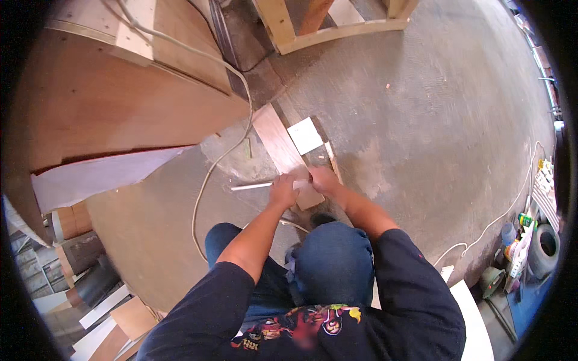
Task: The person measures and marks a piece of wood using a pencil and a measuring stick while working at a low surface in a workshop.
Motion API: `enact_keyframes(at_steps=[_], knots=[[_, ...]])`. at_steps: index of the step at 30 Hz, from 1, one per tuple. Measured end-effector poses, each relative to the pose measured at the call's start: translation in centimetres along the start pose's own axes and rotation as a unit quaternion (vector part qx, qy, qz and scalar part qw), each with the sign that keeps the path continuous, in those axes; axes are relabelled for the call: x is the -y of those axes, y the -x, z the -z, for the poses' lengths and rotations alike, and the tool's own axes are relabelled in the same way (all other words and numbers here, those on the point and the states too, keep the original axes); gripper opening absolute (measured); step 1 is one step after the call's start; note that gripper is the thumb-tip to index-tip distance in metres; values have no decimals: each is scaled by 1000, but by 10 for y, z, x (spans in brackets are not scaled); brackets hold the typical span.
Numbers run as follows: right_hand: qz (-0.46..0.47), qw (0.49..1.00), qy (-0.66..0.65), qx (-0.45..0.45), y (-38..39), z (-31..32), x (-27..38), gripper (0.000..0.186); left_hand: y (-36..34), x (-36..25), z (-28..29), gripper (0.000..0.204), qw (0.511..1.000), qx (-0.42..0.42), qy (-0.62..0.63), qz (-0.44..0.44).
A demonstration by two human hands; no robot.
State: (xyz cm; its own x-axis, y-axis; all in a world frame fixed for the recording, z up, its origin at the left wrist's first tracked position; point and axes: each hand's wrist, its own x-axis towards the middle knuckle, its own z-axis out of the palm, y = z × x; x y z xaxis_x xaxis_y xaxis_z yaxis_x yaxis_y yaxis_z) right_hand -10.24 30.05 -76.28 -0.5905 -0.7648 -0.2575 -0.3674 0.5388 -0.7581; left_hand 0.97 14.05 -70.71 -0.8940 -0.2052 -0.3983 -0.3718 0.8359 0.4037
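Observation:
A long, light-brown wooden board [279, 141] lies slanting on the floor in front of my knees. Across its near end runs a thin white strip [251, 187], its left part sticking out past the board. My left hand [284, 191] is closed on this strip, pressing it at the board's left edge. My right hand [324, 180] is closed at the right edge of the board, close to the strip's other end. What its fingers hold, if anything, is hidden. A square white piece [305, 136] lies just beyond, beside the board.
A narrow wood strip [333, 162] lies right of the board. A cable [208, 174] loops over the floor on the left, near a large wooden cabinet [132, 102]. Ahead stands a wooden frame [343, 35]. Offcuts [132, 316] fill the lower left; a tyre [543, 249] sits among clutter right.

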Motion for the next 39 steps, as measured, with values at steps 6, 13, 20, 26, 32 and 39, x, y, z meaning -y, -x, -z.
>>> enact_keyframes(at_steps=[6, 13, 20, 26, 32, 39], knots=[[-36, 987, -154, -42, 44, 98, 59, 11, 33, -27, 93, 43, 999, -18, 31, -25], [-249, 867, -429, -39, 123, 264, 206, 7, 137, -69, 277, 34, 955, -273, 3, 114], [-271, 818, -508, -22, 175, 337, 380, 8, 267, -121, 422, 44, 639, -559, 315, 424], [-178, 911, -369, 38, 163, 366, 523, 15, 336, -130, 547, 29, 363, -515, 697, 343], [110, 987, 77, -86, 81, 388, 664, 31, 345, -86, 606, 32, 382, -489, 732, 281], [180, 963, 201, -8, -33, 321, 734, 30, 316, -26, 621, 41, 367, -429, 770, 297]])
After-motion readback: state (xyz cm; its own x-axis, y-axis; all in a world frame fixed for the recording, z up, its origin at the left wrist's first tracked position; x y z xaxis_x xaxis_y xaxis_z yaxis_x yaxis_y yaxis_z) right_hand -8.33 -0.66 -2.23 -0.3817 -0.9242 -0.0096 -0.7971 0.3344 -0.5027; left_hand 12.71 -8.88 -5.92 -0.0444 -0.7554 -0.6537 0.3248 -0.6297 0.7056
